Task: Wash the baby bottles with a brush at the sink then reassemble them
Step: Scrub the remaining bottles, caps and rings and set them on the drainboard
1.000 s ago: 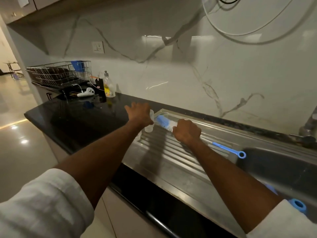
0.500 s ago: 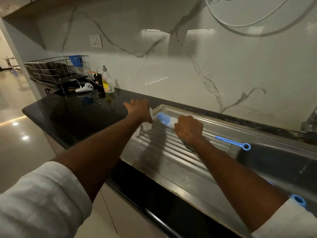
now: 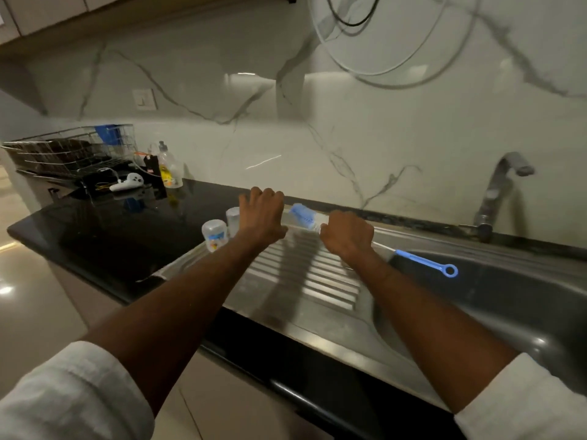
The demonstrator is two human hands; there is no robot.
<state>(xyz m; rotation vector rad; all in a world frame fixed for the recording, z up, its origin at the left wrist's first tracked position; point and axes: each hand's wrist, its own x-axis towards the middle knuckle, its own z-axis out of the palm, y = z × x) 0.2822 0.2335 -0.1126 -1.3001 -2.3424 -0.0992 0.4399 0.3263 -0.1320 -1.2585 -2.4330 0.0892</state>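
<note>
Both arms outstretched, right hand (image 3: 347, 235) gripping bottle brush (image 3: 305, 215), left hand (image 3: 262, 214) curled, hold unclear

I'm seeing the black tabletop (image 3: 95, 236) carrying a dish rack (image 3: 63, 154), soap bottle (image 3: 168, 169) and white controller (image 3: 127, 182); two baby bottles (image 3: 216, 235) are standing on the steel drainboard (image 3: 301, 281).

home kitchen: steel sink (image 3: 495, 300), tap (image 3: 498, 192), dish rack (image 3: 63, 154).

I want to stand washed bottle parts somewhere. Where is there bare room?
Free: the ribbed drainboard between both forearms, and black counter left of the bottles. Crowded: the back corner by the dish rack.
</note>
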